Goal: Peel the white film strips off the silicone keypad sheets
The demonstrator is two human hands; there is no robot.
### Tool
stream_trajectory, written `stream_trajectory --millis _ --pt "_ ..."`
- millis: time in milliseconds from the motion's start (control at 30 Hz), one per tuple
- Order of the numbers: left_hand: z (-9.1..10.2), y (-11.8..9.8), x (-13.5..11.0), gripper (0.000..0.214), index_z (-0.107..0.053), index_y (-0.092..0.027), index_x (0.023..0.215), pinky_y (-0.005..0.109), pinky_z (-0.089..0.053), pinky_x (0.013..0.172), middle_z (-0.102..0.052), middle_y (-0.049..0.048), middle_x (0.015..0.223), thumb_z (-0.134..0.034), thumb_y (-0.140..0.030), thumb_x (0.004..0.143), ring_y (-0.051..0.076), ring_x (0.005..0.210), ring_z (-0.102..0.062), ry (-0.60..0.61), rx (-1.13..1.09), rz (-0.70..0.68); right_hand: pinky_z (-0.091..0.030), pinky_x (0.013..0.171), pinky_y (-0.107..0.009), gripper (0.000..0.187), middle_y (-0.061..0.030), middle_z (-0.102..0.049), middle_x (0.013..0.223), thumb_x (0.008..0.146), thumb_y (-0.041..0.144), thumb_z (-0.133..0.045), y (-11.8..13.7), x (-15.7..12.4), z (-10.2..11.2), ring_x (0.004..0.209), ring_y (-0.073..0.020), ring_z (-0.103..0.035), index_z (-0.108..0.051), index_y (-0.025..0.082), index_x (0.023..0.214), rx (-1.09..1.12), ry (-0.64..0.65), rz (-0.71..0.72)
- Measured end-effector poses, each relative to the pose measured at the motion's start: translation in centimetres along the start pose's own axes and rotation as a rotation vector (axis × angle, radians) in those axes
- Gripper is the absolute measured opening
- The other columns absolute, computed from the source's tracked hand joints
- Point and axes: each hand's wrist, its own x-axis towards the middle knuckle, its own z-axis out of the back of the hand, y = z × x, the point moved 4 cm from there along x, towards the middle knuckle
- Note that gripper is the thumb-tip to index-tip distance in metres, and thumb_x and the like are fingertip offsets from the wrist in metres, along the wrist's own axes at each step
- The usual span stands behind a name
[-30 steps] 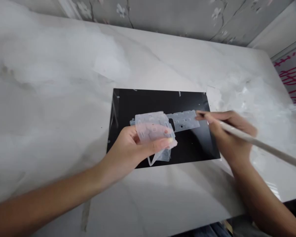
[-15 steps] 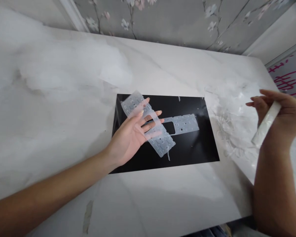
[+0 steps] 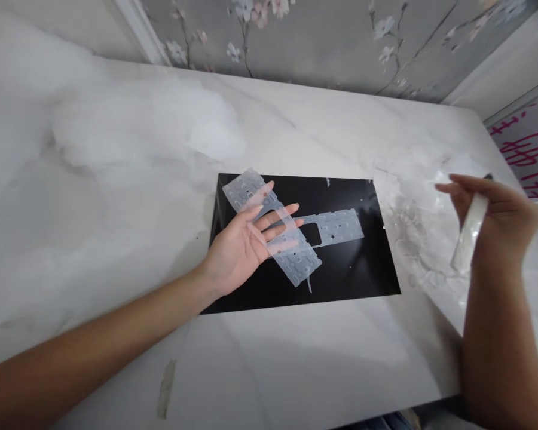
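Silicone keypad strip [image 3: 246, 189] across left hand [image 3: 246, 245]

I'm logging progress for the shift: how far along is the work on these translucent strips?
Hard to judge exactly. Seemingly done: white wisps lie on the marble table beside the black sheet. In hand: the left hand rests on the diagonal strip, and the right hand grips a white stick. Left: the windowed strip, which neither hand touches, probably awaits attention.

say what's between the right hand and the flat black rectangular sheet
In the head view, thin whitish strands lie on the white marble tabletop between the right hand and the black sheet.
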Motion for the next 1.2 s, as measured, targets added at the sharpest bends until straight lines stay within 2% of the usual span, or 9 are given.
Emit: stream_trajectory --millis 100,200,333,400,500,633,733,933,1200 --pt "0.0 0.0 0.0 0.051 -0.021 -0.034 0.144 0.056 -0.036 0.096 -0.062 0.0081 0.121 -0.037 -0.033 0.095 0.028 0.113 -0.057 0.001 -0.003 -0.001 -0.051 0.060 -0.028 0.018 -0.0035 -0.065 0.055 0.075 0.032 -0.068 1.5 -1.4 -1.5 0.056 -0.0150 -0.063 -0.072 0.015 0.076 0.038 0.130 -0.078" --pt "0.0 -0.1 -0.1 0.053 -0.019 -0.033 0.144 0.055 -0.037 0.095 -0.063 0.0080 0.119 -0.036 -0.033 0.095 0.028 0.112 -0.057 -0.002 -0.003 -0.005 -0.051 0.063 -0.030 0.028 -0.0038 -0.068 0.064 0.080 0.040 -0.063 2.5 -2.2 -2.4 0.064 -0.0169 -0.065 -0.069 0.017 0.064 -0.030 0.238 -0.085" --pt "0.0 -0.1 -0.1 0.053 -0.021 -0.031 0.144 0.056 -0.038 0.095 -0.064 0.0085 0.117 -0.037 -0.030 0.094 0.028 0.111 -0.058 0.007 0.005 -0.001 -0.053 0.074 -0.035 0.022 -0.0043 -0.072 0.091 0.081 0.037 -0.061 2.9 -2.3 -2.4 0.086 -0.0203 -0.067 -0.070 0.021 0.093 0.008 0.226 -0.029" --pt "0.0 0.0 -0.1 0.053 -0.022 -0.032 0.144 0.056 -0.038 0.095 -0.064 0.0083 0.117 -0.037 -0.029 0.094 0.028 0.110 -0.059 0.005 0.010 -0.001 -0.053 0.075 -0.035 0.020 -0.0040 -0.072 0.090 0.081 0.037 -0.062 3.1 -2.5 -2.6 0.085 -0.0199 -0.067 -0.069 0.021 0.090 0.059 0.247 -0.041" --pt "0.1 0.0 0.0 0.053 -0.020 -0.035 0.144 0.057 -0.039 0.094 -0.062 0.0079 0.120 -0.037 -0.029 0.094 0.028 0.111 -0.058 0.006 0.003 -0.007 -0.053 0.077 -0.034 0.021 -0.0032 -0.072 0.083 0.084 0.039 -0.057 4.1 -3.6 -3.9 0.083 -0.0187 -0.067 -0.068 0.022 0.085 0.148 0.415 -0.103" --pt "0.2 0.1 -0.1 0.054 -0.019 -0.036 0.144 0.056 -0.039 0.093 -0.062 0.0070 0.121 -0.036 -0.029 0.094 0.028 0.111 -0.058 0.031 -0.003 -0.012 -0.051 0.084 -0.031 0.023 -0.0020 -0.070 0.099 0.086 0.037 -0.055 5.9 -6.3 -5.9 0.096 -0.0177 -0.063 -0.063 0.025 0.104 0.305 0.709 -0.101" --pt "0.2 0.2 -0.2 0.054 -0.016 -0.037 0.145 0.054 -0.039 0.093 -0.062 0.0071 0.122 -0.035 -0.030 0.095 0.027 0.111 -0.058 0.077 0.020 -0.026 -0.052 0.081 -0.029 0.028 -0.0017 -0.067 0.105 0.085 0.034 -0.058 6.6 -8.0 -6.8 0.090 -0.0157 -0.062 -0.060 0.027 0.112 0.399 0.829 -0.089" --pt "0.0 0.7 -0.5 0.052 -0.025 -0.032 0.144 0.049 -0.039 0.095 -0.062 0.0081 0.121 -0.040 -0.032 0.094 0.026 0.111 -0.058 0.182 0.085 -0.080 -0.051 0.078 -0.033 0.043 -0.0034 -0.066 0.107 0.084 0.028 -0.059 7.2 -9.9 -7.8 0.082 -0.0155 -0.057 -0.051 0.028 0.126 0.413 0.917 0.077" --pt "-0.4 1.1 -1.2 0.043 -0.041 -0.031 0.137 0.050 -0.037 0.098 -0.062 0.0065 0.121 -0.042 -0.028 0.094 0.025 0.113 -0.056 0.218 0.180 -0.110 -0.051 0.079 -0.034 0.038 -0.0032 -0.065 0.105 0.085 0.024 -0.057 7.6 -10.3 -7.9 0.086 -0.0169 -0.059 -0.054 0.031 0.122 0.425 0.930 0.122"
